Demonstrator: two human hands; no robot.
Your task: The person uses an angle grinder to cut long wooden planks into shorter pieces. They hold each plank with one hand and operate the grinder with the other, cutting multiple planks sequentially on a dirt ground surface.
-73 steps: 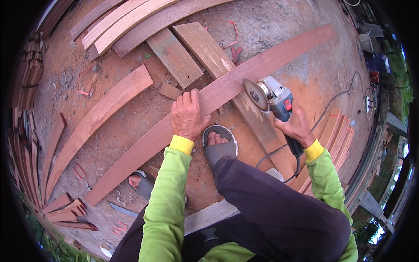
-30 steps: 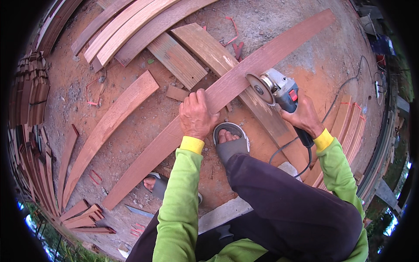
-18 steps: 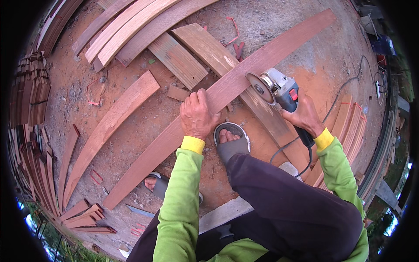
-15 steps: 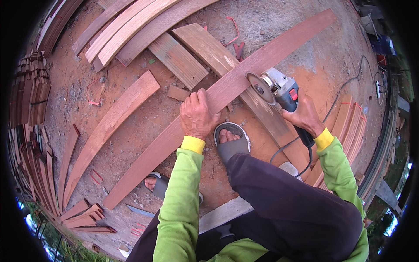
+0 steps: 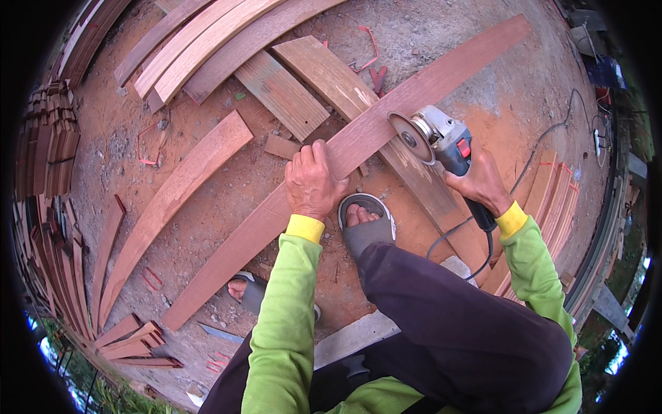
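Board (image 5: 362, 141) lies across plank (image 5: 324, 70), prob. stiff & fairly heavy, best held by edges clear of disc (image 5: 407, 139), w/ L hand (image 5: 310, 181) clamped near its middle & R hand (image 5: 480, 183) wrapped round grinder (image 5: 452, 143).

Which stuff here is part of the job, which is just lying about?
In the job, by the look of it:
- grinder, in the right hand's fingers
- long plank, held by the left hand's fingers
- board under the plank

Apparently lying about:
- curved plank, left
- curved planks, top
- short offcuts, lower left
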